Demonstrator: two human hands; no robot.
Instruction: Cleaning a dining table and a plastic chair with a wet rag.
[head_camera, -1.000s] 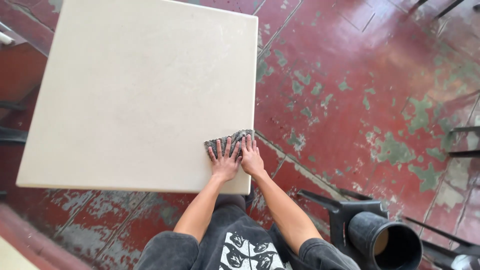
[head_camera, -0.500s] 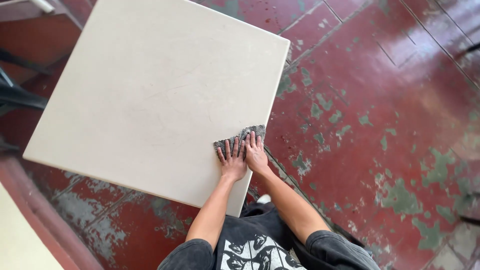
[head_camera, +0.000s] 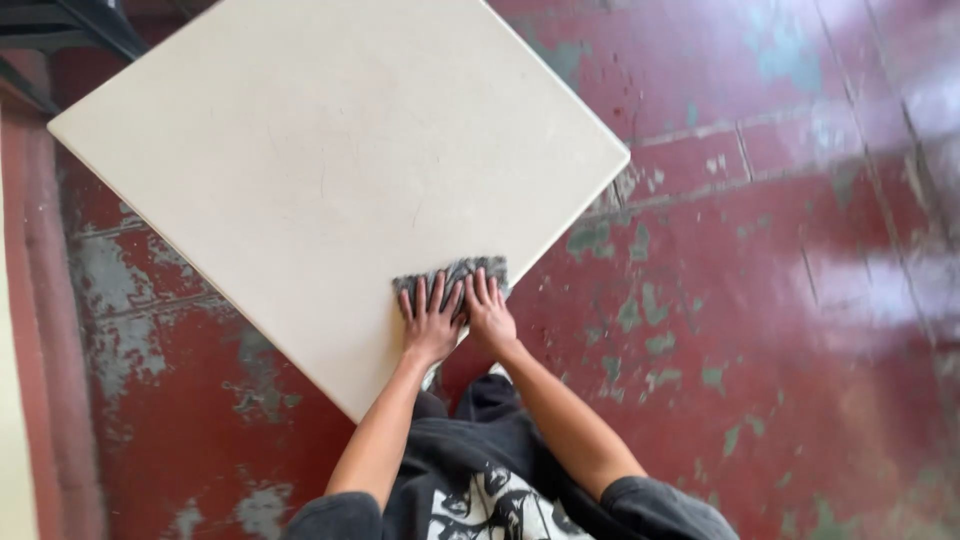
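A square cream table (head_camera: 330, 170) fills the upper left of the head view, seen corner-on. On its near edge lies a grey cloth (head_camera: 455, 275). My left hand (head_camera: 430, 322) presses flat on the cloth's left part, fingers spread. Beside it, my right hand (head_camera: 488, 312) presses flat on the cloth's right part, close to the table's edge. Both forearms reach up from my dark printed shirt at the bottom.
Worn red painted floor (head_camera: 760, 300) with green and grey patches surrounds the table. A dark chair or frame part (head_camera: 70, 25) shows at the top left. A pale strip (head_camera: 15, 420) runs along the left edge.
The view has turned, so the table now appears more diagonal. Both hands stay pressed on the cloth at the same edge of the table; the black object at lower right has left view.
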